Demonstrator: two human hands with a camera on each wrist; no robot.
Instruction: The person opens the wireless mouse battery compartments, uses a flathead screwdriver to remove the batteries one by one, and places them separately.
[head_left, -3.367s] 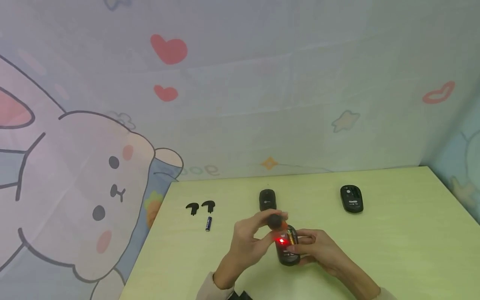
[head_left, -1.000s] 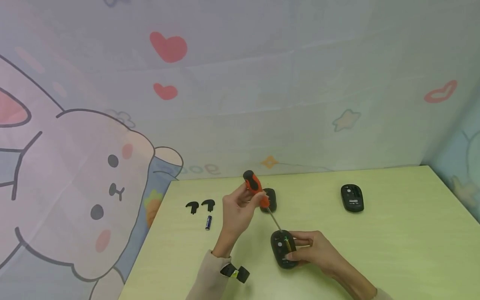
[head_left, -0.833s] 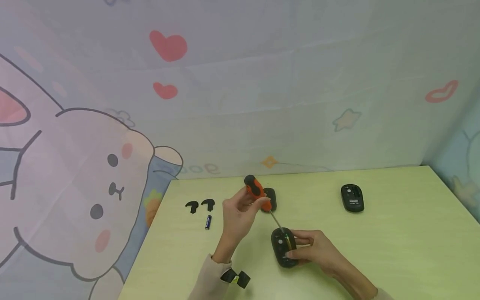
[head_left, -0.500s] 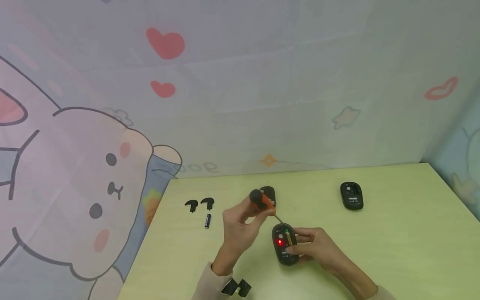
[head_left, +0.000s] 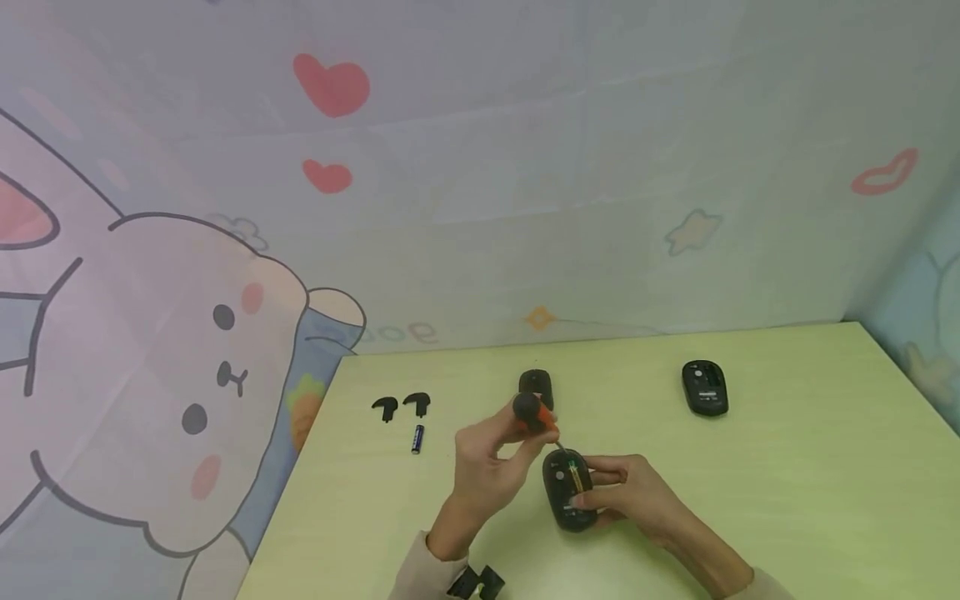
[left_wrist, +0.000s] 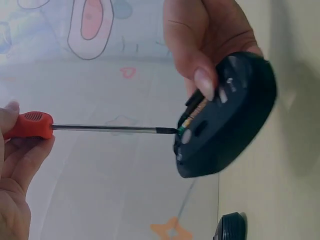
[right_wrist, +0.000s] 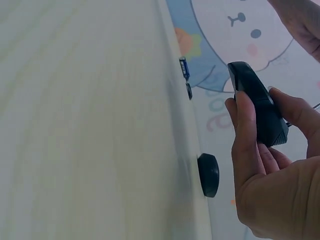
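Observation:
My left hand [head_left: 483,475] grips the orange-and-black handle of a screwdriver [head_left: 527,410]. In the left wrist view, its steel shaft runs to a dark tip right at the end of the open battery slot of a black computer mouse [left_wrist: 230,130]. My right hand [head_left: 641,496] holds that mouse underside up, thumb across the bottom and fingers behind the far side. A gold-and-green strip, seemingly a battery, shows in the slot. Seen from the right wrist, the mouse [right_wrist: 257,107] is raised off the tabletop, pinched between thumb and fingers.
Behind my left hand lies a second black mouse [head_left: 535,382]. A third mouse [head_left: 705,388] lies underside up at the back right. At the left are two hook-shaped black pieces [head_left: 386,407] and a blue battery [head_left: 417,439]. A printed cloth [head_left: 480,208] hangs behind the table.
Over the last second my left hand has moved right and down, bringing the screwdriver handle closer to the mouse. A red light on the mouse, seen half a second ago, no longer shows.

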